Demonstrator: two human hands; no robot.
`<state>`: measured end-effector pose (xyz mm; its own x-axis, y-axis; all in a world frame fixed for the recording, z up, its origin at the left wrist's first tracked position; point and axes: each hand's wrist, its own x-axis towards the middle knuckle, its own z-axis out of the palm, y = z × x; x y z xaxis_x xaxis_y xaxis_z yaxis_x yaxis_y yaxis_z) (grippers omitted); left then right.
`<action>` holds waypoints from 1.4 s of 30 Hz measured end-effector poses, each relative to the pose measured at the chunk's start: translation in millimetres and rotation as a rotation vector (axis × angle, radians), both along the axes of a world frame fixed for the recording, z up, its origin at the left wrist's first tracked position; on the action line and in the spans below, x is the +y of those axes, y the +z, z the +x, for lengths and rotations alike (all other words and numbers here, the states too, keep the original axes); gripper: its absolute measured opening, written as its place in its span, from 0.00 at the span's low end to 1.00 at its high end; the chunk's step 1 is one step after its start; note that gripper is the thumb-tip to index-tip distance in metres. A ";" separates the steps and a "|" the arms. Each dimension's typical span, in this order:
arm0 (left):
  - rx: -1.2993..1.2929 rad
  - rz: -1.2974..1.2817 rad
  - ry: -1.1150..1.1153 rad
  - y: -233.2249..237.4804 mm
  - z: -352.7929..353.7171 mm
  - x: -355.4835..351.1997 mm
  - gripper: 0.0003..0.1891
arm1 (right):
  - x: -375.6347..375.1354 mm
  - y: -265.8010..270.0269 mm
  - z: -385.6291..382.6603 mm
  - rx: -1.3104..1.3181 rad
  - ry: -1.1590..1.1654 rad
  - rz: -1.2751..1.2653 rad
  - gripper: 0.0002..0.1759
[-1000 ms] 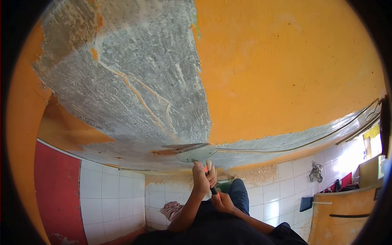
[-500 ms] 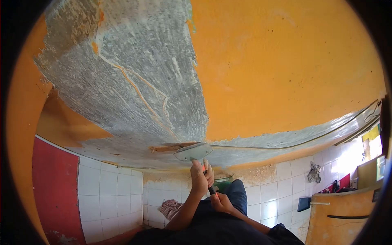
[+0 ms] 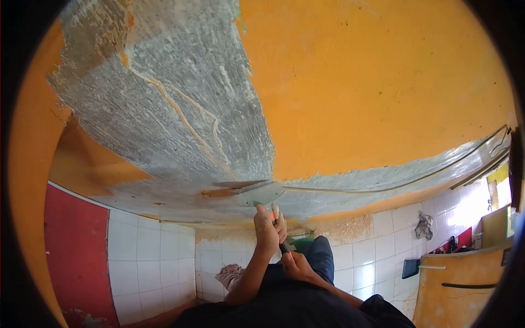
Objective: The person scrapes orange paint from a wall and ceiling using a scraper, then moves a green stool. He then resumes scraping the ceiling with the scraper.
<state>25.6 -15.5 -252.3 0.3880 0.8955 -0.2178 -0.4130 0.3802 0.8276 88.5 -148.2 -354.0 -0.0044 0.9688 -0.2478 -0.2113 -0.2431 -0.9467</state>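
Both hands are gripping one tool. The scraper [image 3: 260,192] is sitting just below centre frame, its wide blade pressing flat against the surface right where the orange paint [image 3: 372,93] is meeting the bare gray patch [image 3: 164,98].

The left hand [image 3: 267,232] is wrapping the handle high up, just under the blade, with its fingers closed around it. The right hand [image 3: 298,266] is clamping the lower end of the black-and-orange handle, directly below the left. The hands are close together but not touching, as far as I can tell.

The gray patch is filling the upper left, with a thin orange crack line running through it. Paint is covering the upper right. White tiles [image 3: 136,257] are running along the bottom, with a red panel [image 3: 76,251] at lower left. A rag [image 3: 423,225] is hanging on the tiles at right, and another cloth [image 3: 229,275] is lying low, left of the forearm. An orange cabinet [image 3: 465,273] is showing at lower right.
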 end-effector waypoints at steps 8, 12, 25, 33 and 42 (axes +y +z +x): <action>-0.026 -0.023 0.000 14.1 -0.8 -5.2 0.30 | -5.2 16.0 3.9 -0.095 0.064 -0.002 0.25; -0.007 -0.044 0.015 5.6 2.1 -1.7 0.30 | -3.8 16.1 5.0 0.028 0.017 -0.072 0.23; -0.058 -0.065 -0.006 7.3 0.0 -2.4 0.30 | -4.1 20.5 5.0 -0.082 0.053 -0.062 0.26; -0.025 -0.052 0.021 7.7 1.6 0.1 0.30 | -0.5 15.7 6.5 -0.087 0.045 -0.039 0.26; -0.066 -0.053 -0.008 30.2 -1.2 -2.5 0.30 | -2.9 30.7 3.8 -0.080 0.068 -0.032 0.26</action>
